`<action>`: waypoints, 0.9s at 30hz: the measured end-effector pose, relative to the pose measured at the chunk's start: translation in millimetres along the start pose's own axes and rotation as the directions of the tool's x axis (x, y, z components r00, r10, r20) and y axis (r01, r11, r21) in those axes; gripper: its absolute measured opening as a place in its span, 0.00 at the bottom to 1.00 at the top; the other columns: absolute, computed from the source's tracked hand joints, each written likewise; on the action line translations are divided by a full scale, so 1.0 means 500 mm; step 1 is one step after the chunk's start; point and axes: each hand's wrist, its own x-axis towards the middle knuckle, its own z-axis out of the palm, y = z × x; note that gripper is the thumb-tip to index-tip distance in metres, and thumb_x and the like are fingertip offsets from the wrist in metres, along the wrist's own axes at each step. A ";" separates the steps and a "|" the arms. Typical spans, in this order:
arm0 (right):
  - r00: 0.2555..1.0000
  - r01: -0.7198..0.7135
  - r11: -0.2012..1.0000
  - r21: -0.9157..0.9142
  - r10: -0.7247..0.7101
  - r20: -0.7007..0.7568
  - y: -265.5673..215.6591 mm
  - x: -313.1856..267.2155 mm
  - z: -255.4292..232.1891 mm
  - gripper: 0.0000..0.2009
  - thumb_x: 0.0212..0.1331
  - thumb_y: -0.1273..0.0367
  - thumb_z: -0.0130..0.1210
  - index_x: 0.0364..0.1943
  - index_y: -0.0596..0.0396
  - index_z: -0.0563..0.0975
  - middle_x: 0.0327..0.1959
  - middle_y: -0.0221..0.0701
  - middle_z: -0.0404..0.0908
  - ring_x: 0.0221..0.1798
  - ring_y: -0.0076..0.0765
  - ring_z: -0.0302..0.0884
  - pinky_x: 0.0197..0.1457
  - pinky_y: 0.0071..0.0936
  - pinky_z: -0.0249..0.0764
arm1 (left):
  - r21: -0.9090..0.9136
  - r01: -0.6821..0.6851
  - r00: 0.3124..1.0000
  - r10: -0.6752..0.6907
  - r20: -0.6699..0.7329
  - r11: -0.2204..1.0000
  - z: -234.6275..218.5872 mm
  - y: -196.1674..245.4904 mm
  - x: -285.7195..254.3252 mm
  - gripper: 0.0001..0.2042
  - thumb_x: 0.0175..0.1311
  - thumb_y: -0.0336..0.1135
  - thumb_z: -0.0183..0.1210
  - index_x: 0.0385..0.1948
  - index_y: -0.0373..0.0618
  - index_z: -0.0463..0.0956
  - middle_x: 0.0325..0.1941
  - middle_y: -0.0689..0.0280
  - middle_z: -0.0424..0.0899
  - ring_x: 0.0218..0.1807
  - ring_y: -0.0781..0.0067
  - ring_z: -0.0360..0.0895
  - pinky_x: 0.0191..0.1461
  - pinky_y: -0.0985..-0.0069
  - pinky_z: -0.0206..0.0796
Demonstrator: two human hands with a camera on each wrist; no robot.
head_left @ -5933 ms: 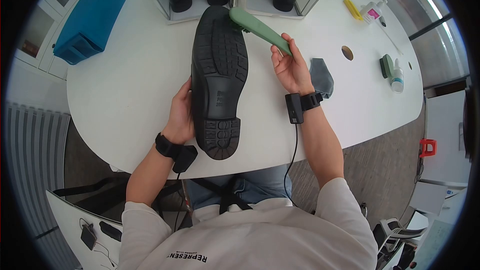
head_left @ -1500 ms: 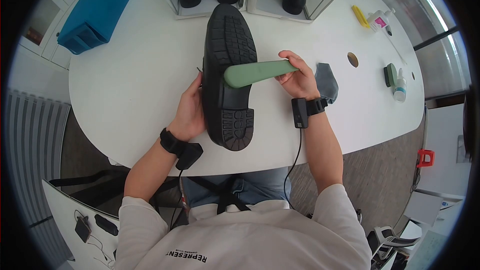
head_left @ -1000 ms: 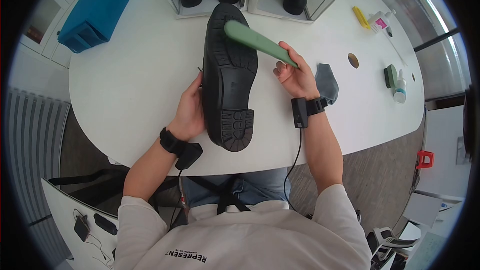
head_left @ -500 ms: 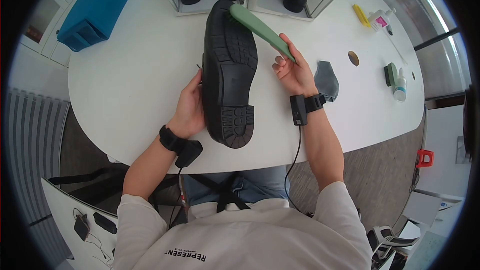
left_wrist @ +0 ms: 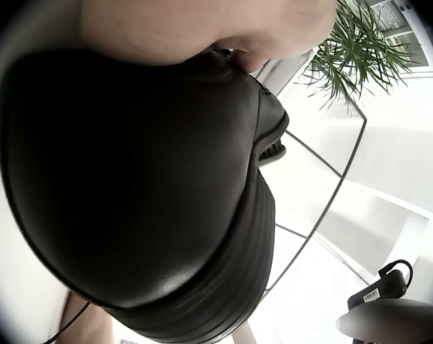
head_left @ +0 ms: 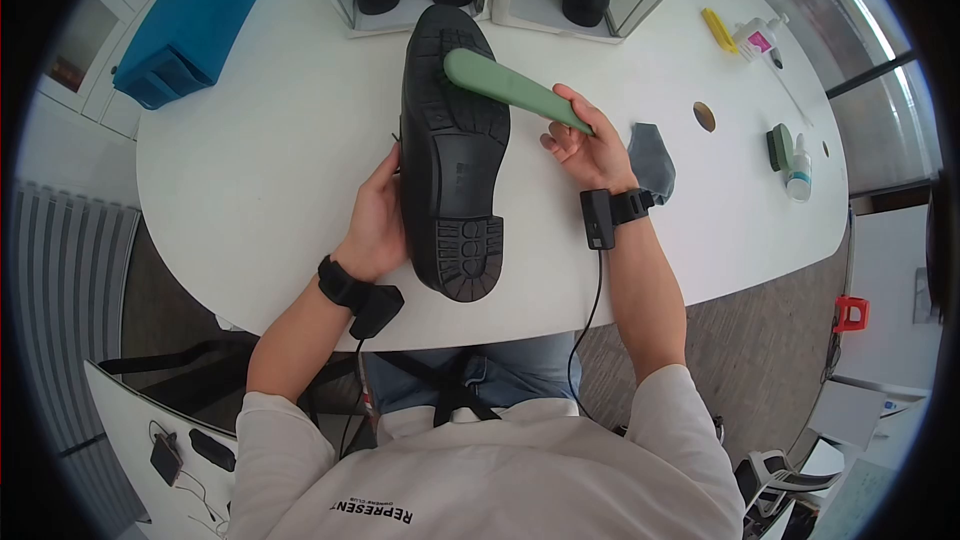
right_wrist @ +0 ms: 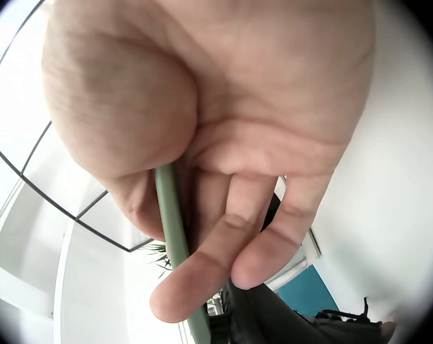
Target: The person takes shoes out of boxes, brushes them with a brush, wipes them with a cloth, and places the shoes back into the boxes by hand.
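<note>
A black leather shoe point(head_left: 465, 170) is held sole up with its toe pointing away from me. My left hand point(head_left: 375, 225) grips it along its left side; in the left wrist view the heel end of the shoe point(left_wrist: 145, 179) fills the middle, under the hand. Between thumb and fingers, my right hand point(head_left: 595, 152) pinches the handle end of a green brush point(head_left: 520, 92). The brush head lies over the forefoot tread, bristles down and mostly hidden. In the right wrist view the green handle point(right_wrist: 172, 215) runs out past the curled fingers.
Two clear-fronted boxes point(head_left: 570, 30) with black shoes stand at the back. A grey cloth point(head_left: 652, 165) lies right of my right hand. Farther right are a second brush point(head_left: 780, 148), a spray bottle point(head_left: 800, 175) and a white bottle point(head_left: 755, 38). A blue case point(head_left: 195, 30) sits at left.
The brush has swept back and forth along the sole: from the waist up to the toe, now slightly back over the forefoot. My left hand keeps its hold, the shoe shifting only slightly.
</note>
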 end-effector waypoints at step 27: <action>0.976 0.203 0.940 0.275 -0.170 -0.139 -0.011 0.005 0.011 0.18 0.70 0.62 0.46 0.60 0.52 0.68 0.37 0.21 0.78 0.26 0.17 0.68 0.32 0.17 0.67 | 0.093 -0.039 0.998 0.043 -0.042 0.995 0.002 -0.005 0.002 0.26 0.73 0.54 0.37 0.60 0.42 0.63 0.59 0.61 0.72 0.58 0.66 0.72 0.63 0.66 0.64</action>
